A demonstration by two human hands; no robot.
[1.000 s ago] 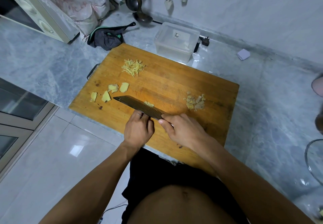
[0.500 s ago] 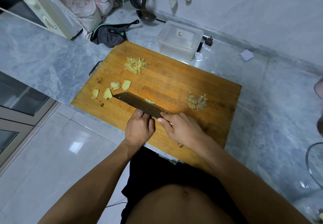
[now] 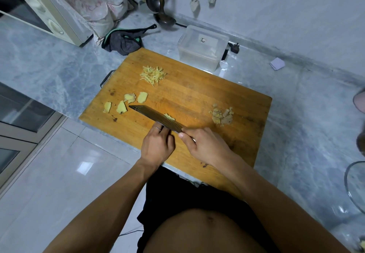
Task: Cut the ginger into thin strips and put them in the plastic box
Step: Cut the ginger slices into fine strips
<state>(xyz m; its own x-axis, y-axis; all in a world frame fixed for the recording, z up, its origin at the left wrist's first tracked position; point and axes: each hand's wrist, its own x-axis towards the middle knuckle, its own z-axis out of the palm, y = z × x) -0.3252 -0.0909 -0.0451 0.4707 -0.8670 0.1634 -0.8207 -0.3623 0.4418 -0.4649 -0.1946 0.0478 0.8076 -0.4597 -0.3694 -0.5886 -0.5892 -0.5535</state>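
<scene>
Knife (image 3: 156, 118) seemingly unmoved, hands (image 3: 158, 146) likewise.

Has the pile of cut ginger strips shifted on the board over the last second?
No. The strips pile sits at the same spot near the cutting board's far edge, by the plastic box.

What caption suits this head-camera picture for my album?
Right hand slices ginger with a cleaver, left hand steadying, on a wooden board.

The person wore no shirt, so both arms were bare to the shoulder, without sleeves. Dark black shorts (image 3: 177, 197) covered the waist. A thin silver ring (image 3: 158, 128) sat on a finger of the left hand (image 3: 158, 146). The right hand (image 3: 205, 146) carried no jewellery.
</scene>
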